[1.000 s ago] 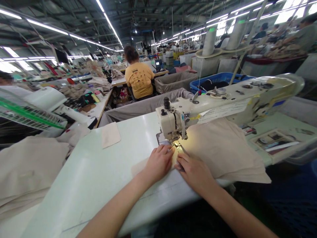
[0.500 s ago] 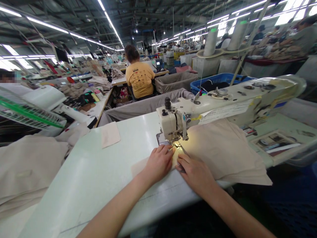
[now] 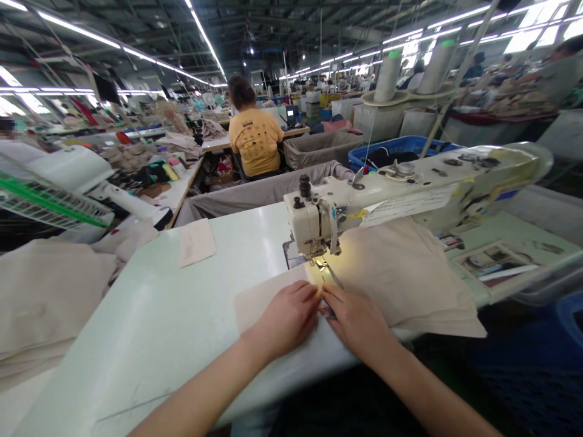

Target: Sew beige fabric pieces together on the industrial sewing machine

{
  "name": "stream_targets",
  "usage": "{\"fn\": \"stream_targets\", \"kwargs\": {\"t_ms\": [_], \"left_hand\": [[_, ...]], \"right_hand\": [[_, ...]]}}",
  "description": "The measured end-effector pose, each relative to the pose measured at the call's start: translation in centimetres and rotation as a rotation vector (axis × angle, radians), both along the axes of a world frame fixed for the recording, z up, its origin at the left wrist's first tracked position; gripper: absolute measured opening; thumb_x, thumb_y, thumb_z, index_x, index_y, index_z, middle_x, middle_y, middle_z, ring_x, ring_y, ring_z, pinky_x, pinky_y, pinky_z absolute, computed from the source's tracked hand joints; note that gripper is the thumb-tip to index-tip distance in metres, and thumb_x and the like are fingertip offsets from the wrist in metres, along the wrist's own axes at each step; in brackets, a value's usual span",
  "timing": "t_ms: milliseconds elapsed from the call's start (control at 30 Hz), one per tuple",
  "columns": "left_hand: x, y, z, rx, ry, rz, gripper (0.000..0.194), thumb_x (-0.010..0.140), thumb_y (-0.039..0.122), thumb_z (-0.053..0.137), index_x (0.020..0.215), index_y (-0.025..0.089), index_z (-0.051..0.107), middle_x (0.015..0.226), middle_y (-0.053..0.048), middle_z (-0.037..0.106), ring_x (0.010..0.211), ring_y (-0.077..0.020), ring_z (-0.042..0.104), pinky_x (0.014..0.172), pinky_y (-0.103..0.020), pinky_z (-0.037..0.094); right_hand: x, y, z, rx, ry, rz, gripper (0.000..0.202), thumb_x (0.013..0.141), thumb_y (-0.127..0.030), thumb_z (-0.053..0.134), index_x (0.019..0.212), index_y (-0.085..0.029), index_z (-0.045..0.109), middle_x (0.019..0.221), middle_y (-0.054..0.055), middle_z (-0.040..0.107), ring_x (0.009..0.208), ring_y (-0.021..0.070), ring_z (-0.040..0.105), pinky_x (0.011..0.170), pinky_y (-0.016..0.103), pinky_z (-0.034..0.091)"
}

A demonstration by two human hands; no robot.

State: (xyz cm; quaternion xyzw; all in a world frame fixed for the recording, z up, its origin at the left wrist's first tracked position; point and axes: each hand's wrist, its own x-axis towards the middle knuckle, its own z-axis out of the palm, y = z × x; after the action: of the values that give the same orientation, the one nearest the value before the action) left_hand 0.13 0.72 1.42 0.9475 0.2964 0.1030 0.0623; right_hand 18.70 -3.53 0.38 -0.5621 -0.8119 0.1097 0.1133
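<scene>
A beige fabric piece (image 3: 262, 296) lies on the sewing machine's bed, its right edge near the lit presser foot (image 3: 321, 264). My left hand (image 3: 291, 312) is closed over this piece, with fingertips pinching its edge just in front of the foot. Close beside it, my right hand (image 3: 357, 318) has its thumb and fingers pressed together at the same edge. A small dark metallic thing shows under the right fingers; I cannot make out what it is. Above both hands stands the cream sewing machine head (image 3: 308, 221).
A stack of beige fabric panels (image 3: 410, 273) lies right of the needle. One small beige piece (image 3: 197, 243) rests on the table (image 3: 182, 321) at left. More cloth (image 3: 45, 291) and a fan (image 3: 54, 194) are farther left. A person in a yellow shirt (image 3: 255, 139) sits ahead.
My left hand has drawn back from the presser foot toward me, uncovering more of the fabric piece. The fingertips of both hands have come closer together. The view has shifted slightly.
</scene>
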Motion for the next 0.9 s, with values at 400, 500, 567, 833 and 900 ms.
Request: {"fn": "stream_targets", "kwargs": {"t_ms": [400, 500, 567, 833, 900], "left_hand": [[-0.9, 2.9, -1.1, 0.079, -0.038, -0.005, 0.029, 0.101, 0.025, 0.043, 0.110, 0.017, 0.069, 0.113, -0.013, 0.069, 0.114, -0.0262, 0.062, 0.100, -0.044, 0.056], [-1.0, 4.3, -0.9, 0.082, -0.042, -0.002, 0.030, 0.101, 0.025, 0.042, 0.113, 0.016, 0.068, 0.117, -0.013, 0.068, 0.115, -0.0263, 0.062, 0.100, -0.042, 0.056], [-1.1, 5.2, -0.6, 0.077, -0.049, -0.006, 0.030, 0.101, 0.024, 0.043, 0.114, 0.015, 0.068, 0.118, -0.014, 0.068, 0.115, -0.0267, 0.061, 0.100, -0.043, 0.056], [-1.4, 6.7, -0.6, 0.065, -0.077, 0.007, 0.032, 0.101, 0.024, 0.041, 0.120, 0.019, 0.066, 0.115, -0.012, 0.068, 0.109, -0.0232, 0.064, 0.098, -0.041, 0.056], [-1.5, 6.6, -1.0, 0.088, -0.095, 0.015, 0.032, 0.101, 0.024, 0.041, 0.124, 0.018, 0.064, 0.119, -0.012, 0.068, 0.113, -0.0236, 0.064, 0.100, -0.042, 0.056]], "right_hand": [[-0.6, 2.7, 1.1, -0.037, -0.064, -0.019, 0.022, 0.102, -0.023, 0.046, 0.116, -0.019, 0.063, 0.118, 0.007, 0.070, 0.087, 0.0203, 0.072, 0.071, 0.029, 0.053], [-0.8, 3.5, 1.3, -0.023, -0.045, -0.027, 0.023, 0.102, -0.024, 0.048, 0.120, -0.019, 0.062, 0.123, 0.008, 0.069, 0.093, 0.0208, 0.072, 0.074, 0.028, 0.052], [-0.9, 3.8, 1.4, -0.017, -0.034, -0.031, 0.024, 0.102, -0.024, 0.049, 0.121, -0.019, 0.062, 0.125, 0.008, 0.068, 0.097, 0.0215, 0.072, 0.077, 0.028, 0.053], [-1.3, 1.8, 0.3, -0.005, -0.029, -0.063, 0.026, 0.101, -0.025, 0.050, 0.121, -0.021, 0.066, 0.132, 0.006, 0.067, 0.091, 0.0206, 0.073, 0.076, 0.030, 0.056], [-1.6, 1.0, -0.6, 0.027, -0.017, -0.063, 0.031, 0.099, -0.023, 0.052, 0.127, -0.020, 0.065, 0.140, 0.008, 0.063, 0.095, 0.0210, 0.073, 0.078, 0.031, 0.057]]}}
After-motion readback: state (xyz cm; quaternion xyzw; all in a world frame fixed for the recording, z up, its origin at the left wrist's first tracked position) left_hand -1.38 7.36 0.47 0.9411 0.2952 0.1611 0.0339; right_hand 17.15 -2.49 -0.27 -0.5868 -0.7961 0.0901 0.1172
